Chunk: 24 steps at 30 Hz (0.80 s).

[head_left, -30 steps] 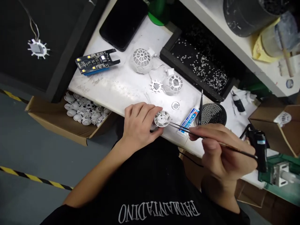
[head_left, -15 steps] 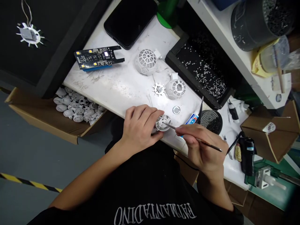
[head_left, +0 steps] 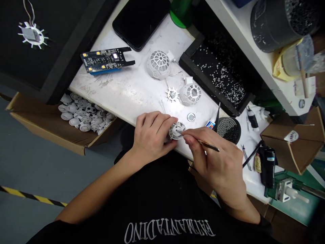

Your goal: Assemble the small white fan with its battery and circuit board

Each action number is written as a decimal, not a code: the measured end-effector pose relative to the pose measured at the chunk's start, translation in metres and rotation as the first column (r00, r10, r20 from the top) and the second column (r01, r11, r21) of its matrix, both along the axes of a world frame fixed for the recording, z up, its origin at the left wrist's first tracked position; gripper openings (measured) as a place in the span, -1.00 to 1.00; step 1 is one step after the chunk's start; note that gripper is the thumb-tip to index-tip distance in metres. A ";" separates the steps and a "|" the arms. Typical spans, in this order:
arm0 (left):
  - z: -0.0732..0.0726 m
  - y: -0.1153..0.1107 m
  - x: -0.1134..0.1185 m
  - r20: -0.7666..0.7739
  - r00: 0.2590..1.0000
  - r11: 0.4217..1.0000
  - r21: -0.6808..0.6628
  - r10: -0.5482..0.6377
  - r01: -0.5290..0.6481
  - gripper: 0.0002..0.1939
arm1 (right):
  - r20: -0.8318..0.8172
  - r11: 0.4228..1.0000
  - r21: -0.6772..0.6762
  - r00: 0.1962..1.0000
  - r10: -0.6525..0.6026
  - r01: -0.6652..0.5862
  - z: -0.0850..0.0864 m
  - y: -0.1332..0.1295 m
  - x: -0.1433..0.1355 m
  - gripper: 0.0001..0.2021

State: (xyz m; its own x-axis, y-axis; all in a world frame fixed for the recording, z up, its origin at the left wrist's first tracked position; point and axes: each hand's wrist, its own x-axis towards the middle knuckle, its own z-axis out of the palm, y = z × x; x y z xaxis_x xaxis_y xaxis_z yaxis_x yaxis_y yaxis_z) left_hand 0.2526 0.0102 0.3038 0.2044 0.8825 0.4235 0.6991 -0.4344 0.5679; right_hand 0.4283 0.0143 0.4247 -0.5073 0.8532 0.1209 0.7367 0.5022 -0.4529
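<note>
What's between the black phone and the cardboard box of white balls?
The black circuit board lies between the phone and the cardboard box, with bare white tabletop beside it. The head view shows this.

- Reads "FATMANTADINO" across black shirt (head_left: 157,196), pale capitals, upside down in view.
- Shows blue, white and red print on tube (head_left: 210,124), mostly covered; can't make out wording.
- Carries small blue label on black cylindrical device (head_left: 269,166); too small to read.
- Marked yellow-black, floor tape (head_left: 33,197); wordless.
</note>
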 end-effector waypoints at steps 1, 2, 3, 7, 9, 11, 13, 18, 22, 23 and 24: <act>0.000 0.000 0.000 0.000 1.000 1.000 0.008 0.004 -0.004 -0.49 | -0.027 1.000 0.025 1.000 -0.003 0.003 -0.003 -0.001 0.001 -0.94; 0.000 0.001 0.000 -0.001 1.000 1.000 0.017 0.005 -0.005 -0.49 | -0.058 0.999 0.050 0.998 -0.006 0.009 -0.007 -0.003 0.003 -0.94; 0.000 0.001 0.000 -0.003 1.000 1.000 0.026 0.006 -0.006 -0.50 | -0.090 0.997 0.068 0.996 -0.012 0.019 -0.011 -0.005 0.004 -0.94; 0.000 0.003 0.000 -0.013 1.000 0.999 0.054 -0.002 0.002 -0.53 | -0.183 0.994 0.092 0.982 -0.047 0.065 -0.024 -0.013 0.009 -0.91; 0.000 0.003 0.000 -0.022 1.000 0.998 0.066 0.004 -0.003 -0.53 | -0.220 0.990 0.113 0.974 -0.055 0.082 -0.028 -0.015 0.009 -0.89; 0.000 0.003 0.000 -0.031 0.999 0.997 0.071 0.012 -0.009 -0.53 | -0.253 0.987 0.132 0.966 -0.056 0.091 -0.032 -0.017 0.010 -0.88; 0.000 0.004 0.000 -0.036 0.999 0.997 0.073 0.016 -0.013 -0.53 | -0.278 0.987 0.136 0.959 -0.049 0.090 -0.035 -0.017 0.011 -0.87; 0.000 0.004 0.001 -0.046 0.999 0.997 0.080 0.020 -0.016 -0.51 | -0.294 0.985 0.152 0.955 -0.033 0.080 -0.039 -0.018 0.013 -0.87; 0.000 0.003 0.000 -0.054 0.998 0.998 0.068 0.017 -0.013 -0.53 | -0.311 0.980 0.175 0.950 -0.036 0.095 -0.044 -0.021 0.015 -0.85; 0.000 0.003 0.000 -0.055 0.998 0.998 0.066 0.015 -0.011 -0.53 | -0.315 0.979 0.177 0.948 -0.046 0.106 -0.046 -0.022 0.015 -0.84; 0.000 0.004 0.000 -0.058 0.998 0.998 0.065 0.013 -0.009 -0.52 | -0.323 0.977 0.176 0.945 -0.059 0.122 -0.047 -0.022 0.015 -0.84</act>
